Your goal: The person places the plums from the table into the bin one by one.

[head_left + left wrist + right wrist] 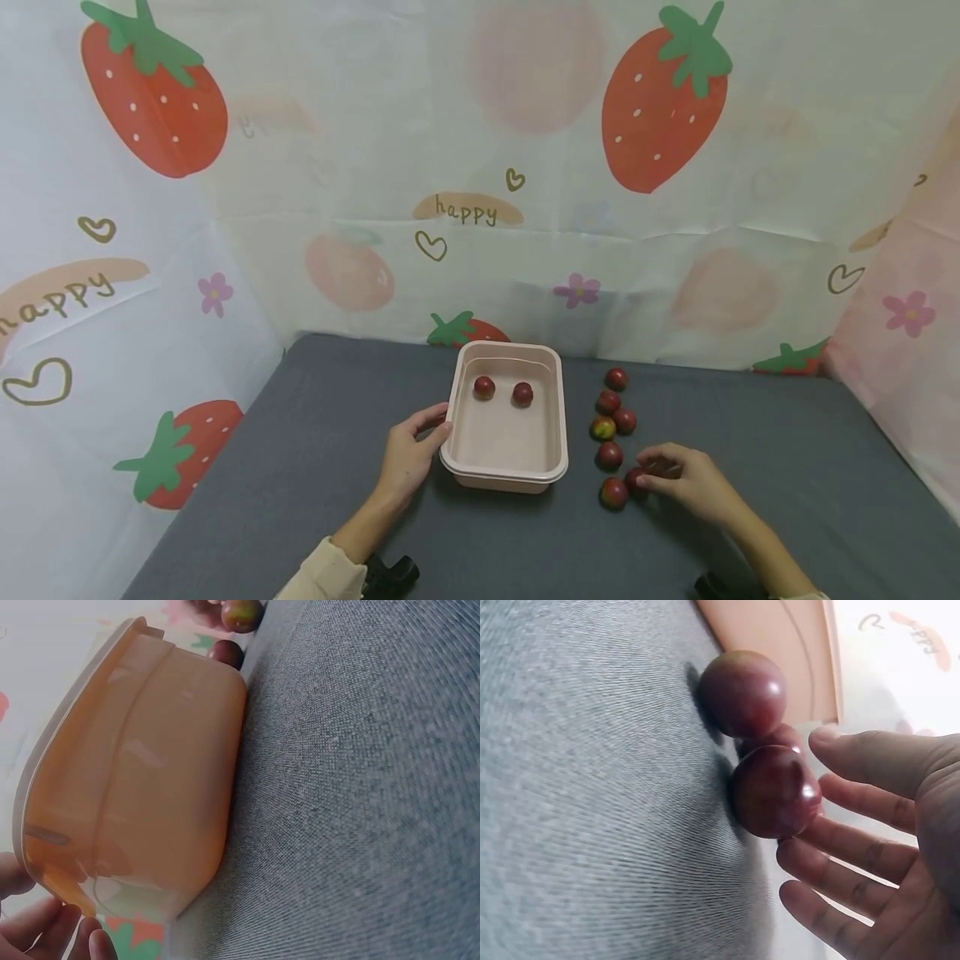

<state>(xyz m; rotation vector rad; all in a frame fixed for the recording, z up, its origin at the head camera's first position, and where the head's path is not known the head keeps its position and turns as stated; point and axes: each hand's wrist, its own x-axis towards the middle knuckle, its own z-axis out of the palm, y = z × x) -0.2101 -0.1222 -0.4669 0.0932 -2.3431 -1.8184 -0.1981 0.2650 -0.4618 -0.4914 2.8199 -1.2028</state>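
A pale pink plastic box (504,454) stands in the middle of the table with two plums inside, a left plum (484,387) and a right plum (522,394). My left hand (411,450) holds the box's left rim; in the left wrist view the fingertips (67,911) lie against its edge. Right of the box my right hand (690,479) is at a dark red plum (635,480), partly hidden by the fingers. In the right wrist view this plum (775,791) sits between the spread thumb and fingers, the thumb apart from it. Another plum (742,694) lies beside it.
Several more plums, such as a yellowish one (603,428) and a far one (617,379), form a loose row right of the box. Grey cloth (337,383) covers the table. A curtain (360,167) printed with strawberries hangs behind and along the sides.
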